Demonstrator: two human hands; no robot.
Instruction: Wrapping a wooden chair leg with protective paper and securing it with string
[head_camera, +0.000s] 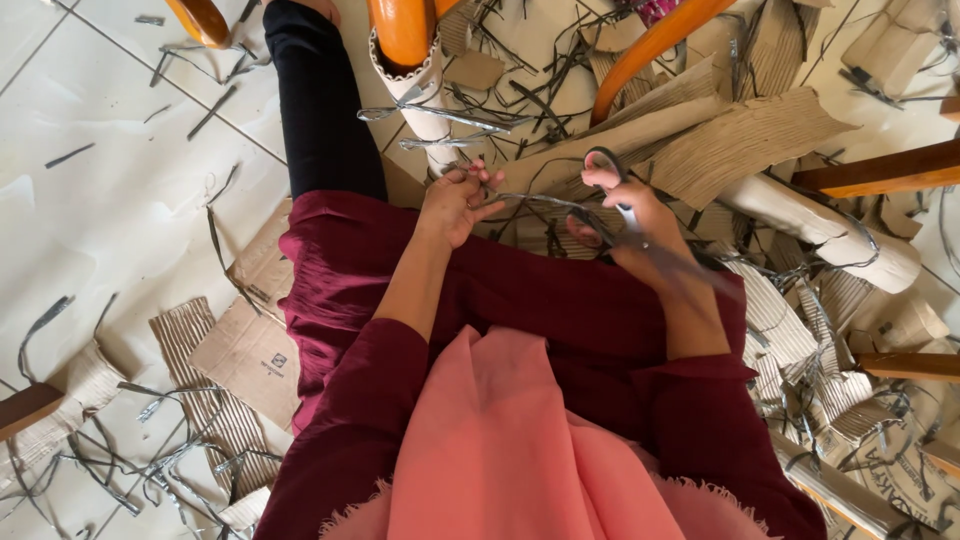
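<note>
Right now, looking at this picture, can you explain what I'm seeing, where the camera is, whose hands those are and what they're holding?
There is one picture, taken by a camera worn on a person's head and looking down at their lap and hands. No machine is involved. The person sits in dark red clothes with a pink scarf hanging down the front. The right hand holds a pair of scissors, fingers through the handles. The left hand pinches one end of a thin grey strip that runs across to the scissors. Around them the pale tiled floor is strewn with pieces of corrugated cardboard, rolled cardboard tubes and many more cut grey strips. Orange chair legs stand at the top.
</note>
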